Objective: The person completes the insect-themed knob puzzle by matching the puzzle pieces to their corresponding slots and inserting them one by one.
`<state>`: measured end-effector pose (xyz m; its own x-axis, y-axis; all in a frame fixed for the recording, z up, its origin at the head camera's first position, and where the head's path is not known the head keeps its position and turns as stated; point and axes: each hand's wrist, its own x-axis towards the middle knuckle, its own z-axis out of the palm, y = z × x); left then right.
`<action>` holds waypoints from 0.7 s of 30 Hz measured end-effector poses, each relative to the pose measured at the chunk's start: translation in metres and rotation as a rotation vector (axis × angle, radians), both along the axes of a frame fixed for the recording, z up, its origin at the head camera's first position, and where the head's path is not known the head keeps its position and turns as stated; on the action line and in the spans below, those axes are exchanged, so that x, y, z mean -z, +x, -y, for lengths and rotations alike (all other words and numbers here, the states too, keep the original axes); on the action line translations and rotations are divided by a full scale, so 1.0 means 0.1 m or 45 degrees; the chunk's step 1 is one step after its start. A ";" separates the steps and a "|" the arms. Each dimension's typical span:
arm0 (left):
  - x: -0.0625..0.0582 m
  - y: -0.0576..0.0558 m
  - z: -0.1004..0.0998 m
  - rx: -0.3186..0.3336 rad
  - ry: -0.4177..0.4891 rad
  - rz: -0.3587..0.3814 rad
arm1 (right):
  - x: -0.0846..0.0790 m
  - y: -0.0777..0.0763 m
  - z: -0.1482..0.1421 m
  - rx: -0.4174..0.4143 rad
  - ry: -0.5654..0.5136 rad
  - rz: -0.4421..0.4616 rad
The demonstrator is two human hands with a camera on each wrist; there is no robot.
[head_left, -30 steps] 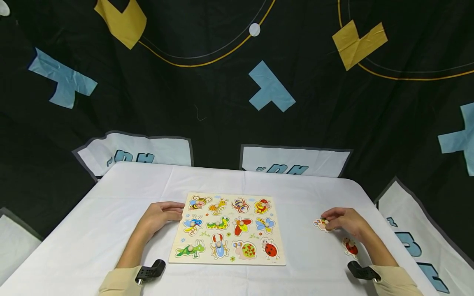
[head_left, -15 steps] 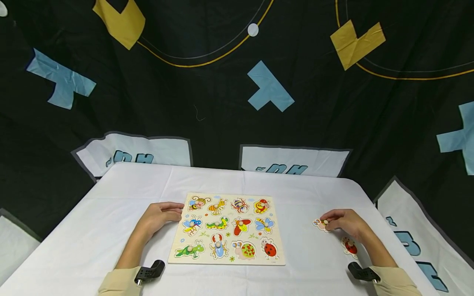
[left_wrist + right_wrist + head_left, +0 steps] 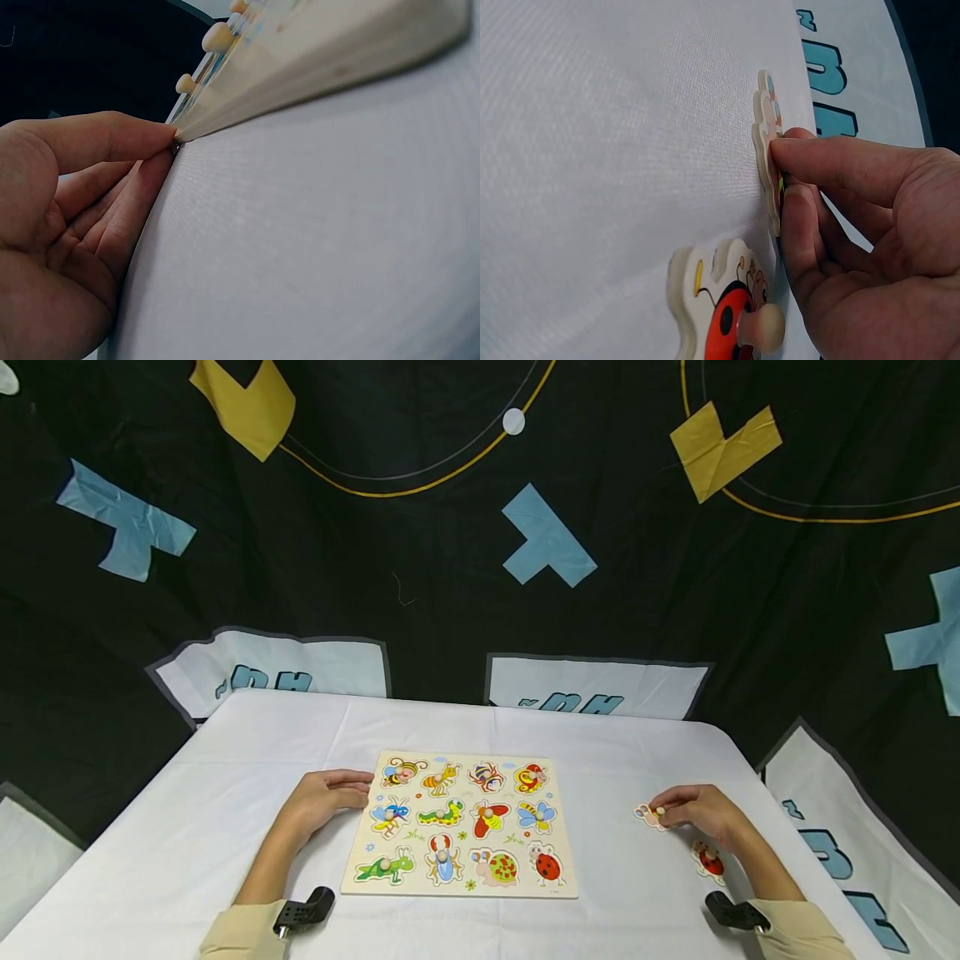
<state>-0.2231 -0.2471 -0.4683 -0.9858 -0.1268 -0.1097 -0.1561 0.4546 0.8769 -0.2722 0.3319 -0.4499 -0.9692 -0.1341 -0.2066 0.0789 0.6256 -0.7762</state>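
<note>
A wooden peg puzzle board [image 3: 566,860] with insect pictures lies flat on the white table. Most of its pieces carry small knobs; the snail and ladybug spots in the front row show none. My left hand [image 3: 318,802] rests at the board's left edge, fingertips touching the rim, as the left wrist view [image 3: 75,202] also shows. At the right, my right hand [image 3: 701,814] pinches the snail puzzle piece [image 3: 645,814] between thumb and fingers; its lower edge is at or near the cloth. A ladybug puzzle piece [image 3: 727,319], knob up, lies beneath my right wrist.
White cloth [image 3: 600,760] covers the table, its right edge [image 3: 795,827] running just past my right hand. A black curtain [image 3: 420,593] with blue and yellow shapes hangs behind the table.
Almost nothing differs. Both hands, the board and the two loose pieces stay in place, apart from a tiny shift of the whole view.
</note>
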 end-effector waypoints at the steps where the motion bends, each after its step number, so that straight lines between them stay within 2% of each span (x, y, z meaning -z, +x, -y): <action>1: 0.00 0.00 0.00 0.000 -0.001 0.000 | 0.00 0.00 0.00 0.003 0.003 0.000; 9: 0.02 0.00 -0.01 -0.003 -0.007 0.004 | 0.01 0.01 0.00 0.010 0.043 -0.016; 21: 0.01 0.00 0.00 -0.008 -0.012 -0.002 | 0.00 0.02 0.03 0.038 0.030 -0.027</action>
